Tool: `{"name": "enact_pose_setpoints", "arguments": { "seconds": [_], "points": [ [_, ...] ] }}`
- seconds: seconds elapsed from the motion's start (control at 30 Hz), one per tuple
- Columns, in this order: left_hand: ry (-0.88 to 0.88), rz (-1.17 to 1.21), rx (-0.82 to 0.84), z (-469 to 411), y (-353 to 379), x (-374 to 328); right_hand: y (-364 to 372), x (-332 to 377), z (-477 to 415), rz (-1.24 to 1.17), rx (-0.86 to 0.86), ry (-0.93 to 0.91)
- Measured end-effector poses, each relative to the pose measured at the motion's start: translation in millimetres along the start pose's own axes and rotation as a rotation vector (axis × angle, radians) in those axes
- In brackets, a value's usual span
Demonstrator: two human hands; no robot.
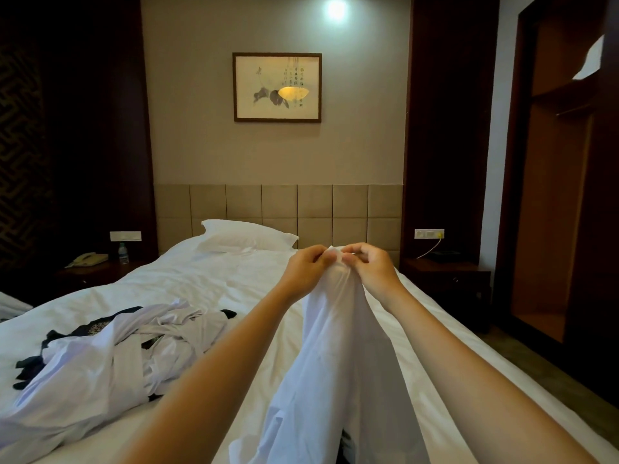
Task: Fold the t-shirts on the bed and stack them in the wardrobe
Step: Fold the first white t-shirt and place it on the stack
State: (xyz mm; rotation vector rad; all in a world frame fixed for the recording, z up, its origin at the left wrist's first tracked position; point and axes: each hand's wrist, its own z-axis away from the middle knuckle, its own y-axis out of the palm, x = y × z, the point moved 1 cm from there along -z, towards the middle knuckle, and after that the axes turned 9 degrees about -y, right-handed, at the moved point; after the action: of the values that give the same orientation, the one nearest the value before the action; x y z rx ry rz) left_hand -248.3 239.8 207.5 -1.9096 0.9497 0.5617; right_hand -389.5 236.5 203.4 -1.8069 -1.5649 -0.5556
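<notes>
Above bed (pixel 207 283) | hands (pixel 336 266) pinch limp white t-shirt (pixel 335 346)

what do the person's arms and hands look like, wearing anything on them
Two bare forearms come in from the bottom edge, with no sleeves in view. The bare left hand and bare right hand have no gloves, and no watch, bracelet or ring shows on the visible sides. The fingernails are too blurred to judge.

Left hand (pixel 306 264) and right hand (pixel 370 266) pinch white t-shirt (pixel 335 346) above bed (pixel 207 279).
</notes>
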Motion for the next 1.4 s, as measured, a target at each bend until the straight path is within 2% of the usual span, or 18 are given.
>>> {"name": "enact_pose_setpoints", "arguments": {
  "seconds": [0.2,0.4,0.63,0.93,1.07,1.2,1.3,1.4],
  "points": [
    [0.049,-0.237,-0.007,1,13,-17,-2,2,1,0.151,-0.068,-0.128],
    [0.050,-0.179,0.114,3,20,-23,-6,0,-3,0.202,-0.074,-0.130],
    [-0.001,-0.008,0.022,1,19,-26,-6,-2,-6,0.125,-0.093,-0.069],
    [0.010,-0.036,-0.049,-1,15,-27,-10,3,-4,0.035,-0.064,0.022],
    [0.001,-0.026,-0.060,-2,18,-31,-7,1,-3,0.208,-0.038,0.035],
    [-0.019,-0.032,-0.095,-3,19,-31,-7,-4,1,0.222,-0.081,0.081],
    [-0.041,-0.013,-0.115,-4,20,-30,-8,-7,9,0.191,0.012,0.133],
    [-0.062,0.013,-0.119,-4,18,-31,-9,-16,15,0.230,0.152,0.274]
  ]
}}
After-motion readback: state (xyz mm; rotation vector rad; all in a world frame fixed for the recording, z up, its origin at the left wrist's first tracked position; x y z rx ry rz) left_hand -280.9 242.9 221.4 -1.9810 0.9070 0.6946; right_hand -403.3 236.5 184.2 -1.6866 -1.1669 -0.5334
